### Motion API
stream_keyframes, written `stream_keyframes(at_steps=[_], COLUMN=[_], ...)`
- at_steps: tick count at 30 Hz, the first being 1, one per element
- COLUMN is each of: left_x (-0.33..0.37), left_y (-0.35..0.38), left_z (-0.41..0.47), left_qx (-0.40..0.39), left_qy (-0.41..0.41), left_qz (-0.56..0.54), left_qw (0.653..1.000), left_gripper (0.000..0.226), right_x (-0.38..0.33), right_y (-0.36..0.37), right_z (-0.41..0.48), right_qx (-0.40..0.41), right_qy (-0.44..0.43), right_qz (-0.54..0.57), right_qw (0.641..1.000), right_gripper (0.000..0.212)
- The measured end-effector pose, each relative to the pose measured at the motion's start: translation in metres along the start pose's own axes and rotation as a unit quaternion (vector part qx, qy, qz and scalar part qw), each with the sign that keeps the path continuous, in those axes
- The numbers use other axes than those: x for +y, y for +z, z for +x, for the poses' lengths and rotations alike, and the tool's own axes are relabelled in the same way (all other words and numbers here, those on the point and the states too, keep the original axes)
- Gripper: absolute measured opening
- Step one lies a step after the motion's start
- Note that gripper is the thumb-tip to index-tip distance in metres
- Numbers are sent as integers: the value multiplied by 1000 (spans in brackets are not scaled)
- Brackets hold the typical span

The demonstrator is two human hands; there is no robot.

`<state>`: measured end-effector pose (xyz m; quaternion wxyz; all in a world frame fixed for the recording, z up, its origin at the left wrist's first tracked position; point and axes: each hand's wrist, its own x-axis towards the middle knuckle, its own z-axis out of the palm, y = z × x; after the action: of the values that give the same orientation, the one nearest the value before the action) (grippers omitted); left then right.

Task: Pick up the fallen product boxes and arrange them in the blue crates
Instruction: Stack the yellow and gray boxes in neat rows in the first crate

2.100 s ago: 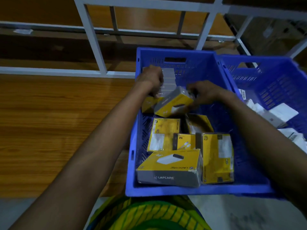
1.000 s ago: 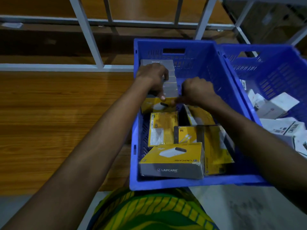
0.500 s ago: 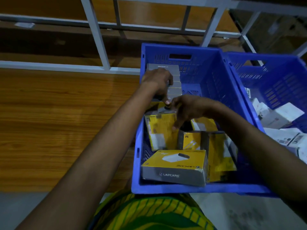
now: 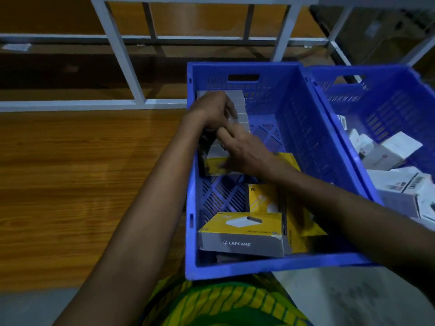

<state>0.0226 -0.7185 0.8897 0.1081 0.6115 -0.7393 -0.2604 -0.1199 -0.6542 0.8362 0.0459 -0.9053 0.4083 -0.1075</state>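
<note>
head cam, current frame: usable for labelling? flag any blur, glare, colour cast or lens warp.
Head view: dim, with a blue cast. Motion blur smears the right hand and the yellow boxes beside that forearm. The LAPCARE box reads sharp. There is a soft sheen on the wooden surface. The white rack bars splay and lean, typical of the wide-angle lens.
</note>
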Motion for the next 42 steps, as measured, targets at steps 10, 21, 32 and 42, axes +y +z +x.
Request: stream_keyframes(at_steps=[10,21,32,42], left_x=[11,17,26,21], left_y=[-4,1,8,29], left_z=[-8,-14,-35,-54], left_qx=[-135,-130,-77,-59], left_qy=[6,-4,-28,-17], left_qz=[153,192,246,301], left_qw=[979,973,966,952], left_gripper=[113,109,89,88], right_x=[76,111,65,47], right_y=[-73,-43,-36,-14], right_z=[-4,-9,-4,13], right_qx=[74,-340,-91,-30], right_qy=[267,250,431,399], right_qz=[231,75,576,732], right_qw=[933,904,689,551], right_gripper=[48,50,62,99])
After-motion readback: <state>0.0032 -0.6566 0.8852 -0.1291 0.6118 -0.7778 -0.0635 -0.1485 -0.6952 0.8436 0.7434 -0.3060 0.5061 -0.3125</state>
